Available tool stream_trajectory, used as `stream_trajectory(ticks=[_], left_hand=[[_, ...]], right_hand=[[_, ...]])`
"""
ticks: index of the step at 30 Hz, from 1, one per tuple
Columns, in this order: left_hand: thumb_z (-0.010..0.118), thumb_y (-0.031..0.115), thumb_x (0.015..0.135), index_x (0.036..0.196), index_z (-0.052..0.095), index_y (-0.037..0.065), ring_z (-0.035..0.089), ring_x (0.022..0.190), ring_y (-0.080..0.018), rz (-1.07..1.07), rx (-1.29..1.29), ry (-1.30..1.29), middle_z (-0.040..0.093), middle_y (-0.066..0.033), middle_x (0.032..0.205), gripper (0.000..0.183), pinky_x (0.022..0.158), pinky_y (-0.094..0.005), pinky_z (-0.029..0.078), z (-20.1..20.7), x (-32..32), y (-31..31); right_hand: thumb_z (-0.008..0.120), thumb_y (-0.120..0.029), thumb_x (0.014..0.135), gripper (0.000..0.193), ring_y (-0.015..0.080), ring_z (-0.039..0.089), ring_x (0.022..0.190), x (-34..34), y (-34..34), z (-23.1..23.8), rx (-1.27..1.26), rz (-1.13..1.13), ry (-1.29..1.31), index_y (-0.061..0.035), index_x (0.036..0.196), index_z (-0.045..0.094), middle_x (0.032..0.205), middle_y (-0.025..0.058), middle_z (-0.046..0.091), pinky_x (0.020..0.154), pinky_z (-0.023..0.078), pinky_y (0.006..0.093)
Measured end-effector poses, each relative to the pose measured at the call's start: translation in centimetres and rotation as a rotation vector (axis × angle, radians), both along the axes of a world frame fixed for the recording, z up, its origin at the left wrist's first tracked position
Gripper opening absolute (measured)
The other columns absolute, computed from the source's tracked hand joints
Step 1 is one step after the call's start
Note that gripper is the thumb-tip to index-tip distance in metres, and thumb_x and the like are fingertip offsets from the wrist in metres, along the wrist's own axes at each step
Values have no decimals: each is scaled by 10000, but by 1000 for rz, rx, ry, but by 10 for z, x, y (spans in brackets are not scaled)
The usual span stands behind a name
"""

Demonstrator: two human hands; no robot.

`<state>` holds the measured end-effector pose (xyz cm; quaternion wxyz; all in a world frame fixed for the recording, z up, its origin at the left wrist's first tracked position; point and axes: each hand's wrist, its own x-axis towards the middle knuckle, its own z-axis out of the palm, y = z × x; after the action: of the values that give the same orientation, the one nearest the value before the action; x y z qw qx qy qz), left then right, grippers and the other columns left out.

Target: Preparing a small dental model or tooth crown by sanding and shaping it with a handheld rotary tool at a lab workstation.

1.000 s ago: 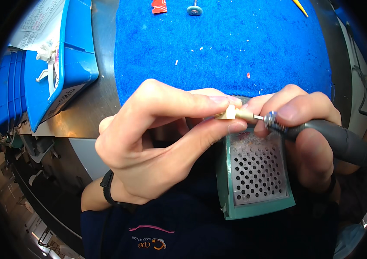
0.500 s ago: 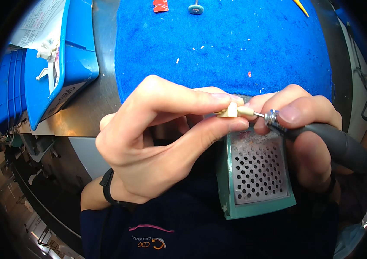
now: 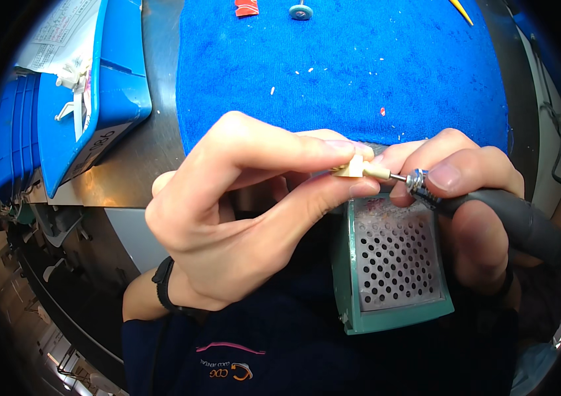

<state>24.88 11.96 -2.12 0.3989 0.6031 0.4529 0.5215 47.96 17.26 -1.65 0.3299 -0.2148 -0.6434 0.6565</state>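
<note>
Between the thumb and forefinger of my left hand (image 3: 241, 204) is a small cream-coloured piece (image 3: 355, 166), pinched near the middle of the view. My right hand (image 3: 472, 178) is wrapped round a dark rotary handpiece (image 3: 511, 218) with a metal collar. From its tip a thin shank carries a pale, rounded grinding point (image 3: 377, 171), which touches or nearly touches the right side of the cream piece. Fingers hide most of the piece's far side. Below both hands sits a green-framed box with a perforated metal grille (image 3: 399, 264).
A blue towel (image 3: 340, 79) covers the bench beyond my hands, with scattered pale crumbs. On it lie a red wrapper scrap (image 3: 246, 7), a grey-blue disc on a mount (image 3: 301, 12) and a yellow pointed stick (image 3: 462, 12). At left stands a blue bin (image 3: 122, 86) holding papers and white parts.
Both hands keep nearly the same place and grip. The cream piece has tilted very slightly against the grinding point.
</note>
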Motion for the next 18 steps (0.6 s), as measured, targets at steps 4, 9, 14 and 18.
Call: stream_trajectory(ticks=[4,9,14,18], left_hand=[[760,-216,788,1031,558,-34,747,965,-316,12,-35,-21,721,-234,964,365,864,-414,631,4,1,-1],[756,-221,789,1035,556,-32,746,971,-319,-1,-1,-30,722,-245,972,369,869,-412,630,1,0,0],[741,-222,803,1047,551,-30,744,980,-319,-10,-8,-45,721,-264,987,364,875,-417,629,1,0,1],[737,-219,808,1048,549,-33,743,978,-325,-27,4,-62,718,-276,985,357,873,-421,631,-2,0,2]], right_hand=[[504,-354,1084,361,308,619,1061,-4,-3,-8,77,-33,35,-23,1225,529,1029,177,590,975,510,472],[512,-353,1083,357,314,624,1068,-3,-2,-1,4,-24,8,-24,1219,531,1019,178,595,978,510,472],[519,-357,1082,357,316,625,1077,-3,1,-2,13,1,26,-26,1214,536,1023,177,598,988,507,475],[523,-362,1081,358,317,625,1085,-3,3,-6,46,15,56,-28,1209,539,1030,175,600,998,504,477]])
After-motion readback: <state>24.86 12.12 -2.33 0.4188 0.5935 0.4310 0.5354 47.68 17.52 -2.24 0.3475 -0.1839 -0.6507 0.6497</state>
